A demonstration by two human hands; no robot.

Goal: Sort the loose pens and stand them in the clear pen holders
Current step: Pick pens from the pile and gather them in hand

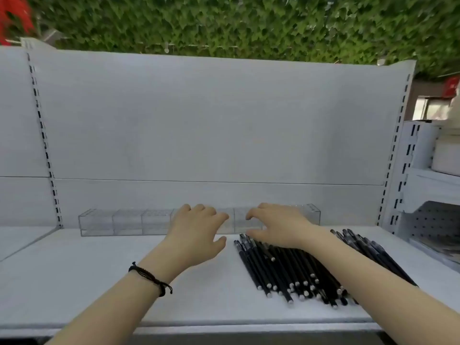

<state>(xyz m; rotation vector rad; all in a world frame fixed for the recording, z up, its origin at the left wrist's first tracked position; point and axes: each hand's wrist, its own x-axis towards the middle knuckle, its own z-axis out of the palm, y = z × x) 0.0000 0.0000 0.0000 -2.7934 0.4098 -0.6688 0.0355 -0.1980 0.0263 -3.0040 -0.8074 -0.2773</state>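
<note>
No legible text, label, brand, number or sign appears anywhere in this view. The black pens with silver end caps (286,267) lying loose on the white metal shelf (99,282) show no readable print at this resolution, and the row of clear plastic pen holders (129,222) and the plain white back panel (211,120) carry no markings. The red objects at the upper left (12,18) and upper right (451,85) edges are too blurred to tell whether they bear any lettering.
</note>
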